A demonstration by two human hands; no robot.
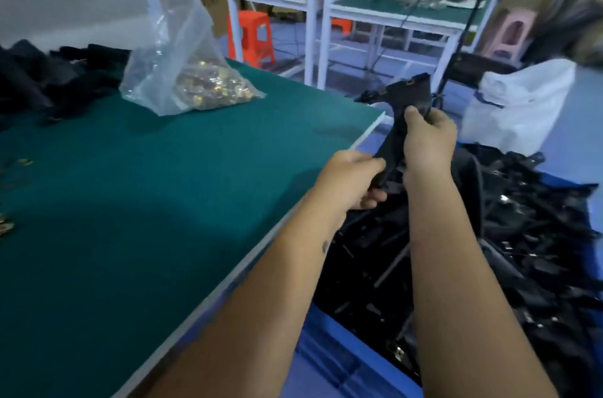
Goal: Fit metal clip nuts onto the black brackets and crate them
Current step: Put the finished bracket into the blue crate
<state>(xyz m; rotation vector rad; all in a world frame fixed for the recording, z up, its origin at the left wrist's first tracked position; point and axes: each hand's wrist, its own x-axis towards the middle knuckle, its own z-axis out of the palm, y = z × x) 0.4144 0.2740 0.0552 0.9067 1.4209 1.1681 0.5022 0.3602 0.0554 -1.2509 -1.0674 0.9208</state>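
Both hands are holding one black bracket (396,133) out past the right edge of the green table (156,202), above the blue crate (326,355). Left hand (350,182) is gripping the lower end, fingers curled round it. Right hand (429,140) is gripping the middle, thumb pressing on the face. The bracket is standing roughly upright, wide end up, with a small glint near the top edge — possibly a clip nut already seated, but it's too blurred to call.

The crate is sitting just beside the table and is piled with black brackets (522,234), a few showing metal glints.

Step in hand, as I'm reading it: crating. The part is hanging over the pile, not over the work surface, so this is looking like a drop-off or a last check rather than fitting.

Next move is calling for both hands letting go low over the pile, then going back for stock — the unfitted brackets (49,78) are heaped at the far left of the table, and the clear bag of clip nuts (208,84) is standing near them, well apart from the hands.
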